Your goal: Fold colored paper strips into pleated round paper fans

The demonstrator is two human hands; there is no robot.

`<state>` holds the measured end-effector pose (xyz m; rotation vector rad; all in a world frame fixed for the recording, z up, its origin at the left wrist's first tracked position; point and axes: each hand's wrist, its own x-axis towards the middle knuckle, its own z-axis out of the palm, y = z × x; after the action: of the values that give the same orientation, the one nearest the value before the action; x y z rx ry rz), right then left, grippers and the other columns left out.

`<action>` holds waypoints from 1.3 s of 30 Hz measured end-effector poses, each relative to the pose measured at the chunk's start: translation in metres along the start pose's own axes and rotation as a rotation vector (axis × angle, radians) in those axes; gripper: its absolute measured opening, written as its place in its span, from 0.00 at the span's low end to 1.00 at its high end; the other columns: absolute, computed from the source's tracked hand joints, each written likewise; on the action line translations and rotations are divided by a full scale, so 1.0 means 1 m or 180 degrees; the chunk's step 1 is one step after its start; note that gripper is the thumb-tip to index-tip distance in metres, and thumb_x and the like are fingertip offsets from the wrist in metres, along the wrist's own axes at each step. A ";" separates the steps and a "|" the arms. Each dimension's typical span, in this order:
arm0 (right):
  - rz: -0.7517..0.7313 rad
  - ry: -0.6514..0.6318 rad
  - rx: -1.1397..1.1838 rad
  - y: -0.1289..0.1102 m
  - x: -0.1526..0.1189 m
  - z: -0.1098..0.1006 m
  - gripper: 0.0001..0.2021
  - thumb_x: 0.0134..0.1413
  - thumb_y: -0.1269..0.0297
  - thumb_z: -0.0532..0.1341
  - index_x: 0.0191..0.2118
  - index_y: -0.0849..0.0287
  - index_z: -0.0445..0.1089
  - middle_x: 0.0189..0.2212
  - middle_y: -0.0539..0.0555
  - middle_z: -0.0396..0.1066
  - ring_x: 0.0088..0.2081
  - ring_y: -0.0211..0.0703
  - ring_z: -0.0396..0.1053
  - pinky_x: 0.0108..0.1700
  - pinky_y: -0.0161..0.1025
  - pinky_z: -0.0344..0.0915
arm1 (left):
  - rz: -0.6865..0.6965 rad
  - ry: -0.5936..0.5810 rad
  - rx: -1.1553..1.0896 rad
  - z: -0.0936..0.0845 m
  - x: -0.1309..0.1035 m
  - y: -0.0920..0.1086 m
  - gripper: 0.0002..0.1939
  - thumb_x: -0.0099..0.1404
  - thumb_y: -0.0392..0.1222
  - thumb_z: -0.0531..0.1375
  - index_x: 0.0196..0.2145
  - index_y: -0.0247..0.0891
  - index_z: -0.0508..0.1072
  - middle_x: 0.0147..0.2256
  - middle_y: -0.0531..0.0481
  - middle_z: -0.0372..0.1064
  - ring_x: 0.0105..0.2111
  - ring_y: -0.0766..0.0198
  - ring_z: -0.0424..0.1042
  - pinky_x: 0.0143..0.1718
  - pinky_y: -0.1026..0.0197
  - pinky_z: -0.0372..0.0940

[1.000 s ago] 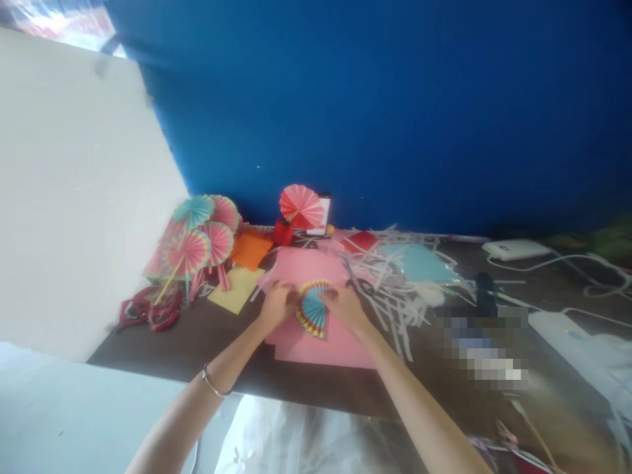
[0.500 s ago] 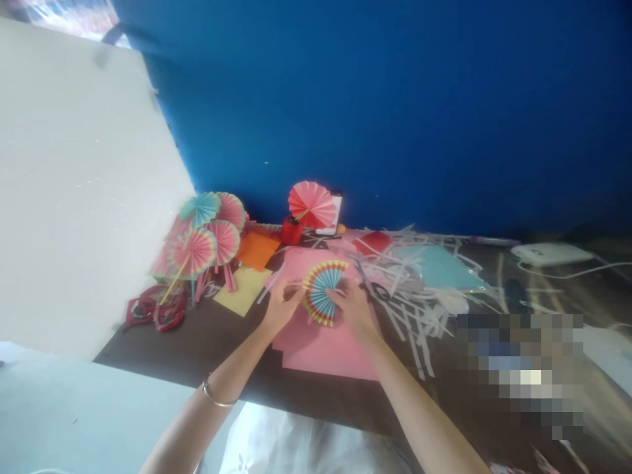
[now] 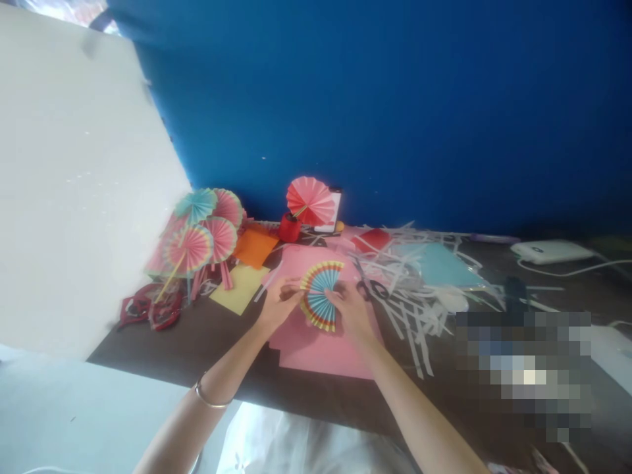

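Note:
A pleated paper fan [image 3: 320, 309], blue with yellow and red-orange bands along its edge, is spread in a half circle above pink paper sheets [image 3: 326, 359]. My right hand [image 3: 349, 309] pinches it at the centre where the folds meet. My left hand [image 3: 282, 304] has its fingers closed at the fan's left outer edge, thumb and forefinger at the rim. A split between the folds runs from the centre toward that hand. Black-handled scissors [image 3: 378, 289] lie just beyond my right hand.
Finished paper fans [image 3: 190, 249] stand at the left by a red-rimmed pair of glasses [image 3: 151, 308]. Yellow paper [image 3: 239, 289] and orange paper [image 3: 255, 247] lie nearby. Behind are a red pot [image 3: 289, 228] with a pink fan [image 3: 311, 201] and a phone [image 3: 334, 207]. White paper strips [image 3: 415, 316] cover the right.
A gap has opened between the fan's folds on the side by my left hand, and its lower half has swung slightly down. Both hands stay on the fan.

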<state>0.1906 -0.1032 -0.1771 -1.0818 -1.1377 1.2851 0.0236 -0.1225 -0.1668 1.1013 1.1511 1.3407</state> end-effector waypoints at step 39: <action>-0.1026 0.0416 -0.1660 -0.003 -0.007 -0.012 0.13 0.50 0.56 0.56 0.37 0.59 0.67 0.34 0.56 0.70 0.36 0.45 0.68 0.38 0.42 0.65 | 0.1446 0.1225 0.3026 -0.059 0.019 -0.002 0.09 0.55 0.30 0.53 0.33 0.36 0.70 0.33 0.46 0.70 0.38 0.56 0.68 0.44 0.51 0.60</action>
<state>0.2036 -0.1101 -0.1758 -1.2693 -1.5193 0.6687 -0.0363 -0.1074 -0.1761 1.9156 2.0172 1.3925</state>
